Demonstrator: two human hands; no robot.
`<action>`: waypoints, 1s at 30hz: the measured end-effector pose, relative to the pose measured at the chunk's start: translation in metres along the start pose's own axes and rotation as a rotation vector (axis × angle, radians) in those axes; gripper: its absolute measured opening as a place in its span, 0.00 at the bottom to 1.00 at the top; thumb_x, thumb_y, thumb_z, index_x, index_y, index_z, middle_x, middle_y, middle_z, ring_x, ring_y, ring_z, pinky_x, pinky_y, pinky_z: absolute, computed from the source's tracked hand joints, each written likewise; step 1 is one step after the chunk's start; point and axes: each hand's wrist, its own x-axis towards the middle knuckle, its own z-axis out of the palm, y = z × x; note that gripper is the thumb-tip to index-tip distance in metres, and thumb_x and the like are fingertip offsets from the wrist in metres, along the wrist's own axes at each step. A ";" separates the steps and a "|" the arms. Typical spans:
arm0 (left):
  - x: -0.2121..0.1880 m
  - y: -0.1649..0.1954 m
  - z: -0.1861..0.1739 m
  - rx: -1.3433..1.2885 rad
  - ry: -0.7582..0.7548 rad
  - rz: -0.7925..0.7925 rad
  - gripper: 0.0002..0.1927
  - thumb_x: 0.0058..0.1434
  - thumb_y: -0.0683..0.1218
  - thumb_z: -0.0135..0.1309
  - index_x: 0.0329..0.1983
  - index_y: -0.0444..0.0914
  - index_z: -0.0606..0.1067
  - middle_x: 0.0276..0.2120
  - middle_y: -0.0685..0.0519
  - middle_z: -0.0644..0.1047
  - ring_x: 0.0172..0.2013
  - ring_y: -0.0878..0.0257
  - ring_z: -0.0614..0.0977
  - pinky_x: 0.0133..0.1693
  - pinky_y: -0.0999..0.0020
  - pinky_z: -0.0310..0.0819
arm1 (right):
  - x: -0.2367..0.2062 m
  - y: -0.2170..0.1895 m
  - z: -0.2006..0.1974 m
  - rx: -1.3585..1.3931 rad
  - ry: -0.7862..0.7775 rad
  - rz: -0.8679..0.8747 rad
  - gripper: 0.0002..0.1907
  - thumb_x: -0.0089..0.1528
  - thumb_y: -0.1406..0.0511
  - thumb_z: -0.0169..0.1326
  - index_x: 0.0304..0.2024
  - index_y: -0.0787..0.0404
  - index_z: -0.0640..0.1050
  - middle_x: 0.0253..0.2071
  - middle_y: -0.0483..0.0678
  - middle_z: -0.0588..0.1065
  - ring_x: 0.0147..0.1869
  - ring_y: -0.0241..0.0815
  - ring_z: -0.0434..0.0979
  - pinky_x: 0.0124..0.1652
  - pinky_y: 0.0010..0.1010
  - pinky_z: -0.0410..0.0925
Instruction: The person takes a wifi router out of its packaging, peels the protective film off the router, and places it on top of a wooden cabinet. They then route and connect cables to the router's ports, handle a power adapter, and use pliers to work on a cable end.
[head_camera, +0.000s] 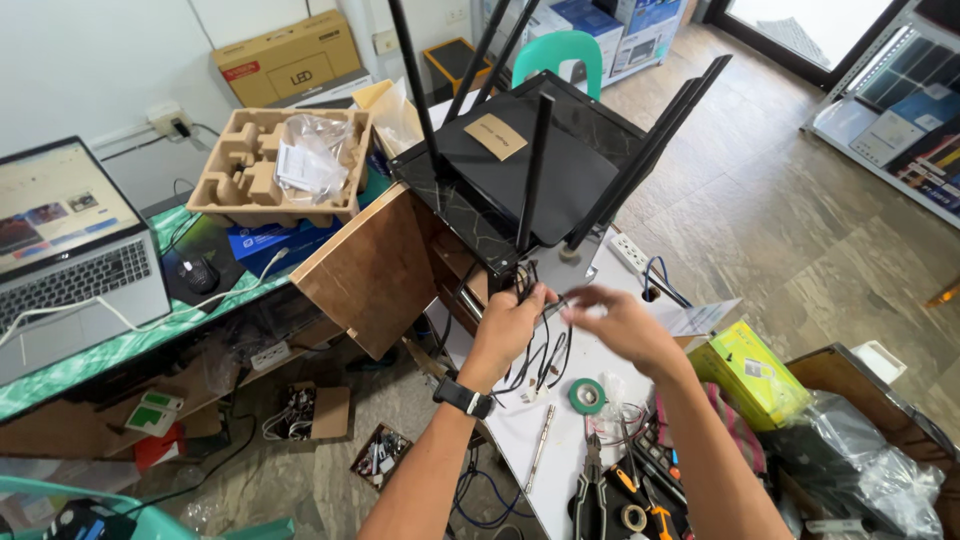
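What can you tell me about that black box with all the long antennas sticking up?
The black router is a flat, angular plastic-looking box with faint marbled veining and a tan label on top. Several long, thin black antennas rise from its edges. It sits tilted on a white worktable. Dark cables hang from its near edge, where the left hand and right hand are at work.

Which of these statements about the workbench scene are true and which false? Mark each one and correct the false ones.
1. Both hands are at the cables behind the black router. True: the left hand and the right hand meet there.
2. The left wrist is bare. False: it wears a black watch.
3. A roll of green tape lies on the white table. True.
4. The laptop is closed. False: it is open with its screen lit.
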 end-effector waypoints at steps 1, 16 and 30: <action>0.000 -0.001 0.000 -0.025 -0.007 0.025 0.16 0.72 0.51 0.48 0.38 0.35 0.80 0.21 0.61 0.68 0.24 0.72 0.65 0.28 0.72 0.59 | -0.004 0.004 0.005 -0.055 -0.069 0.026 0.29 0.55 0.57 0.66 0.55 0.62 0.77 0.45 0.45 0.79 0.43 0.41 0.77 0.46 0.33 0.71; -0.006 0.016 0.009 0.316 0.118 0.034 0.19 0.67 0.56 0.49 0.37 0.35 0.79 0.26 0.48 0.79 0.30 0.58 0.80 0.37 0.63 0.73 | -0.030 0.010 0.005 -0.140 0.136 -0.308 0.09 0.60 0.65 0.60 0.41 0.62 0.83 0.35 0.49 0.79 0.39 0.43 0.79 0.41 0.33 0.71; 0.009 -0.016 0.012 -0.335 -0.187 -0.029 0.17 0.75 0.51 0.37 0.45 0.35 0.73 0.33 0.53 0.78 0.34 0.65 0.80 0.36 0.69 0.77 | 0.001 -0.065 -0.009 -0.187 0.151 -0.068 0.18 0.60 0.59 0.60 0.50 0.61 0.83 0.38 0.52 0.82 0.40 0.41 0.81 0.45 0.32 0.71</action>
